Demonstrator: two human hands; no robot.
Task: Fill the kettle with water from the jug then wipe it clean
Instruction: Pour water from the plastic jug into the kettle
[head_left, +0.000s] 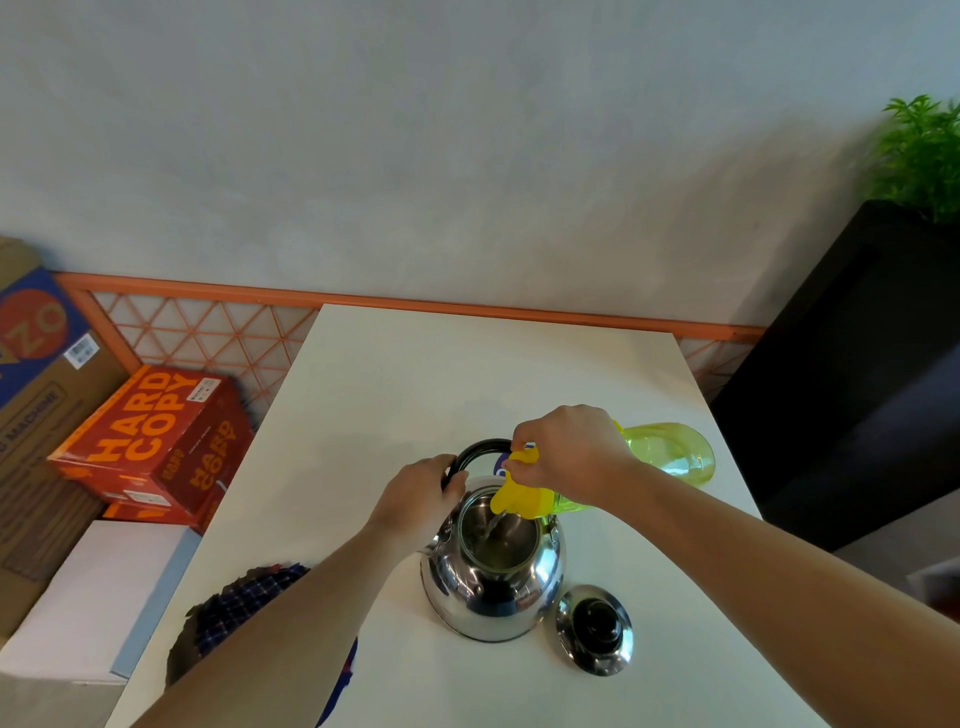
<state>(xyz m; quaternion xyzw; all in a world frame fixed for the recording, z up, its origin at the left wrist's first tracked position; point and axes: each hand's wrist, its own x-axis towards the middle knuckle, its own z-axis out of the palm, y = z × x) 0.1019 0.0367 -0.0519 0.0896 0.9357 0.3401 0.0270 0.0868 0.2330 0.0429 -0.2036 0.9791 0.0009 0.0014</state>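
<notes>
Kettle (493, 587) stands open on the table (467, 374), lid (595, 629) just beside it. Left hand (415, 499) grips its black handle (478, 449). Right hand (571, 452), fingers curled round the tipped jug (665, 452), pours. Filling is in hand. Next, judged: right the jug, take the checked cloth (249, 597).

Shiny silver kettle (491, 582), yellow-green jug (667, 452), blue checked cloth (244, 603), white table (467, 374)

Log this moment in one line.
step: filling | left hand: holds kettle handle | right hand: tips jug over kettle, water pouring | lid: on table | cloth: table's left edge
</notes>
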